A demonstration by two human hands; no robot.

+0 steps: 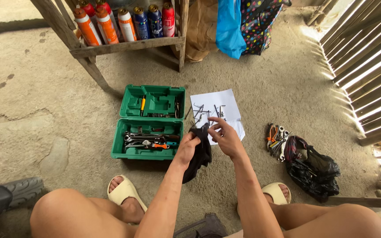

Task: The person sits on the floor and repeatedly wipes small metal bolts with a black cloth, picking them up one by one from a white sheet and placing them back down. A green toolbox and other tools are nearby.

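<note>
A dark rubber tyre (16, 190) edges into the lower left corner of the concrete floor. Above it, on a rough wooden shelf (128, 46), stand seven spray cans (124, 20): four orange-and-white, one blue, and two red. Below the shelf, one open green plastic toolbox (148, 123) lies flat, its lid tray holding a yellow-handled tool and its base packed with wrenches and pliers too jumbled to count. You squat behind it in two pale yellow foam sandals (124, 190). Your left hand (187, 147) is closed around one black cloth (201, 152), which hangs down from your fist just right of the toolbox. Your right hand (225, 136) hovers beside it with fingers loosely spread, fingertips pinching at the cloth's top edge; whether they hold anything small, you cannot tell. Beyond your hands, one white paper sheet (217, 105) carries a scatter of thin metal hex keys (203, 110). Farther right lie one small heap of pliers (277, 137) and one crumpled black plastic bag (314, 169).
</note>
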